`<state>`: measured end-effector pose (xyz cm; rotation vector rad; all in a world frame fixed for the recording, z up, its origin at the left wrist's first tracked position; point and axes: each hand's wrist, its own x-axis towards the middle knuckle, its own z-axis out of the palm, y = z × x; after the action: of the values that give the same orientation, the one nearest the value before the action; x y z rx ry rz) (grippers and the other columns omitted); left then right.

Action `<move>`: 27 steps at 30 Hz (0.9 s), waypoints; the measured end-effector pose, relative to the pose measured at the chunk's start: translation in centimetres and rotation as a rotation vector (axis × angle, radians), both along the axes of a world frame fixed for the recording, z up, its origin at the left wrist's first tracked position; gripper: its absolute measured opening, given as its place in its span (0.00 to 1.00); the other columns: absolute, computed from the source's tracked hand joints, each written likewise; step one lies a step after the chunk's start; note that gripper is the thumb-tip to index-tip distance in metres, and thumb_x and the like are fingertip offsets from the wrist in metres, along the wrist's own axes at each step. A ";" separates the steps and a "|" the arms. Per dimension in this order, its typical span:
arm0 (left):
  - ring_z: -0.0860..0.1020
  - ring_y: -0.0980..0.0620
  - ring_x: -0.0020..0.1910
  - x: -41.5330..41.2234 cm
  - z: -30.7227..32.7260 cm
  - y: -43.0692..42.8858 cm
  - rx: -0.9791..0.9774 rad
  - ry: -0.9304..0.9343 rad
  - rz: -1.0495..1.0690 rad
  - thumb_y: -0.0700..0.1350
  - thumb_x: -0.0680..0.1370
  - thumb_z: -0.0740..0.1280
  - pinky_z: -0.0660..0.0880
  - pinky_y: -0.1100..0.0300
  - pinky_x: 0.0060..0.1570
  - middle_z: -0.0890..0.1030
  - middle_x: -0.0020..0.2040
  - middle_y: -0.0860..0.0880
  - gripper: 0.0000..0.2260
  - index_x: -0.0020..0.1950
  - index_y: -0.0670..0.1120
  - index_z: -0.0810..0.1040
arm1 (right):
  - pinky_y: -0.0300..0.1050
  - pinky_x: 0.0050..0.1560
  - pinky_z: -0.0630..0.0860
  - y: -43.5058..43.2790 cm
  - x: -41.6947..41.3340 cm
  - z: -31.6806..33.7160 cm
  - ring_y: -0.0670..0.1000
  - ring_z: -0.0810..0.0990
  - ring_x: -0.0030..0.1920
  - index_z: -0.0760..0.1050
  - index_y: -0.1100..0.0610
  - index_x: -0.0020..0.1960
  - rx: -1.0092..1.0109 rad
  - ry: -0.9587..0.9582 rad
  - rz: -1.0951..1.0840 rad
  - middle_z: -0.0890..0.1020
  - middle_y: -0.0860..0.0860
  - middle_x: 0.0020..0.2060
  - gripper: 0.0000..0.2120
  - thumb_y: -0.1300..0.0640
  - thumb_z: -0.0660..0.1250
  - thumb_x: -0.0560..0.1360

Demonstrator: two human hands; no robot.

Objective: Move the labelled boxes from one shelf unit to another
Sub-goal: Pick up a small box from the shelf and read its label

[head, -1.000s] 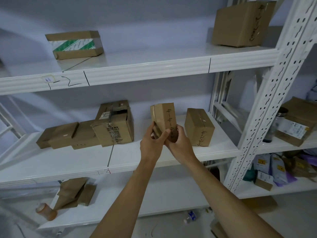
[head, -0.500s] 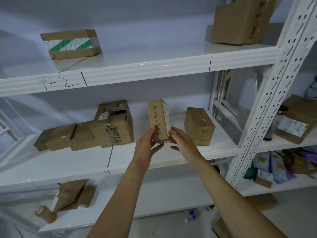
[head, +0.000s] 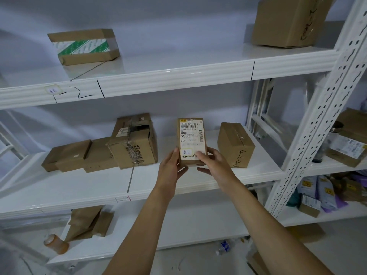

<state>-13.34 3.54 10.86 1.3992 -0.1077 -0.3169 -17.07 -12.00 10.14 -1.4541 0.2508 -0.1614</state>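
A small cardboard box with a white shipping label facing me is held upright in front of the middle shelf. My left hand grips its lower left side and my right hand grips its lower right corner. To its right on the shelf stands a brown box with handwritten marks. To its left sits a taped box beside two flat boxes.
The top shelf carries a green-striped box at left and a large marked box at right. A perforated white upright divides this unit from the right-hand unit with more parcels. A paper bag and a bottle lie low left.
The held box has been turned from its handwritten side to its shipping-label side, now facing me. Both hands shifted to its lower end.
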 end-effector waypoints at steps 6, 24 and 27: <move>0.80 0.46 0.66 0.4 -0.3 -0.1 0.077 0.022 0.031 0.53 0.84 0.65 0.75 0.48 0.71 0.83 0.65 0.46 0.20 0.75 0.48 0.74 | 0.46 0.60 0.82 0.0 0.4 -0.5 0.51 0.84 0.59 0.68 0.56 0.75 0.024 0.020 0.001 0.82 0.53 0.61 0.27 0.53 0.71 0.79; 0.83 0.51 0.63 -2.3 0.0 0.4 -0.058 -0.100 0.112 0.47 0.82 0.69 0.79 0.54 0.66 0.87 0.60 0.52 0.17 0.71 0.47 0.79 | 0.51 0.70 0.76 0.3 -1.4 1.0 0.48 0.83 0.62 0.73 0.52 0.71 -0.012 -0.076 0.044 0.86 0.46 0.60 0.22 0.55 0.72 0.78; 0.84 0.53 0.62 -3.3 -0.1 0.1 -0.096 -0.105 0.121 0.46 0.83 0.68 0.80 0.57 0.63 0.88 0.59 0.54 0.16 0.70 0.48 0.80 | 0.51 0.69 0.77 0.5 -1.8 1.1 0.48 0.83 0.62 0.72 0.52 0.71 -0.004 -0.096 0.035 0.85 0.46 0.61 0.22 0.55 0.72 0.78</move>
<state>-16.61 3.65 10.73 1.3204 -0.1226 -0.1365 -18.85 -11.53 11.20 -1.4495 0.1467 -0.2021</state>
